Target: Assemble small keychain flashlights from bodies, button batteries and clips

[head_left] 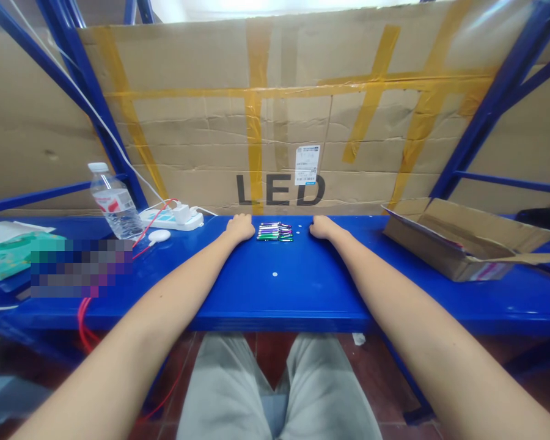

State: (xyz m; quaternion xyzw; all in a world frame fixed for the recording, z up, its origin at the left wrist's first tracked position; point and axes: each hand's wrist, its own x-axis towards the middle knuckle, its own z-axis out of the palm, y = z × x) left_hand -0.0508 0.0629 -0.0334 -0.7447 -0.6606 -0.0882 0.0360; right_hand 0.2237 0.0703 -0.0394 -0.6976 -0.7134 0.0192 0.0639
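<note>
Several slim pens [275, 232], in purple, green and silver tones, lie side by side in a small row on the blue shelf table [279, 299]. My left hand [241, 227] rests as a loose fist just left of the row, apart from it. On the other side, my right hand [321, 227] is also curled closed on the table, with a wider gap to the pens. No object shows in either hand.
An open cardboard box [449, 244] stands at right. Leftward are a water bottle [117, 201], a power strip [178, 217] with cables, a round white charger [159, 236] and a green tissue pack [21, 253]. A large cardboard sheet [201, 140] backs the table.
</note>
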